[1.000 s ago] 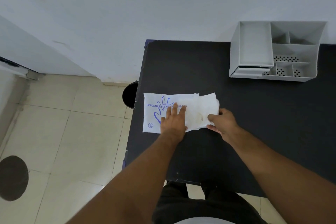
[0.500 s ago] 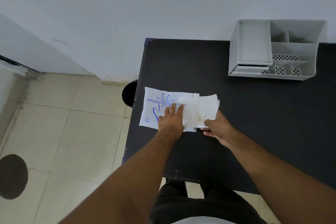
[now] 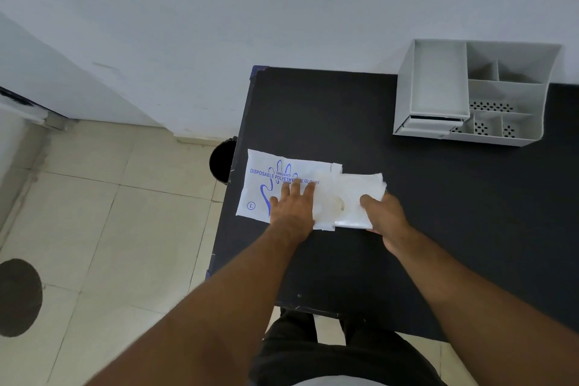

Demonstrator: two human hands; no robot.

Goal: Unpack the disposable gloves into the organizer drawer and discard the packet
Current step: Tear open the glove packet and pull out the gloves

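Note:
A white glove packet (image 3: pixel 264 180) with blue print lies flat near the left edge of the black table (image 3: pixel 438 213). My left hand (image 3: pixel 293 208) presses flat on the packet, fingers spread. A stack of clear disposable gloves (image 3: pixel 354 194) sticks out of the packet's right end. My right hand (image 3: pixel 383 218) grips the stack's near right corner. The grey organizer (image 3: pixel 473 94) stands at the table's far right against the wall, its drawer (image 3: pixel 429 124) low at the front left, shut.
A black bin (image 3: pixel 222 160) stands on the tiled floor just left of the table, near the packet. A white wall runs behind the table. A dark round patch (image 3: pixel 18 298) marks the floor at far left.
The glove stack has slid a little further right out of the packet. My right hand has shifted toward the stack's near right corner. My left hand stays pressed on the packet.

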